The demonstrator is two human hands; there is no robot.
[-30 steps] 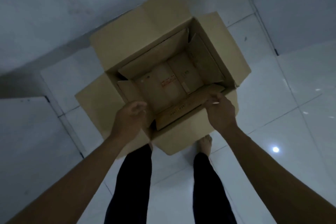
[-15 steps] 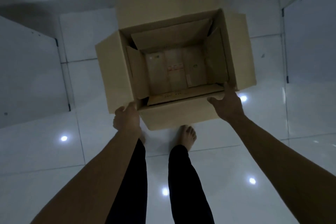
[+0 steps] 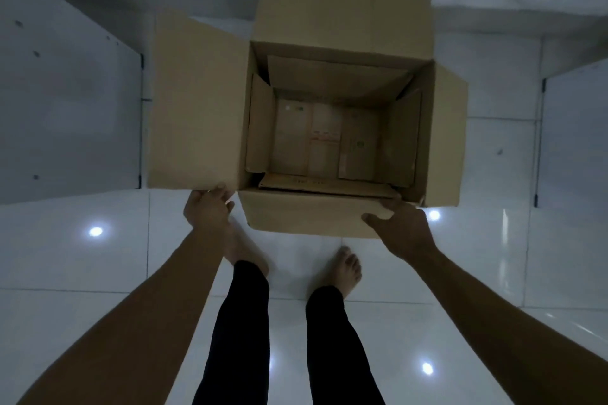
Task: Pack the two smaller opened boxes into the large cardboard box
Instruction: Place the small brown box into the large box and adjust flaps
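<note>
The large cardboard box (image 3: 197,108) stands open on the white tiled floor, its four flaps spread outward. Nested inside it is a smaller opened box (image 3: 260,128) with its flaps upright against the walls; its bottom shows a taped seam and labels. Whether a second small box sits within it I cannot tell. My left hand (image 3: 207,210) grips the near corner of the left outer flap. My right hand (image 3: 399,227) holds the right end of the near outer flap, fingers curled over its edge.
My two bare feet (image 3: 343,268) and dark trouser legs stand just in front of the box. Grey wall panels (image 3: 65,102) rise at the left and right, and a wall runs behind the box. Ceiling lights glare off the glossy floor tiles.
The box has turned square to me and its flaps have spread out. My hands moved from inside the near rim out to the left flap's corner and the near flap.
</note>
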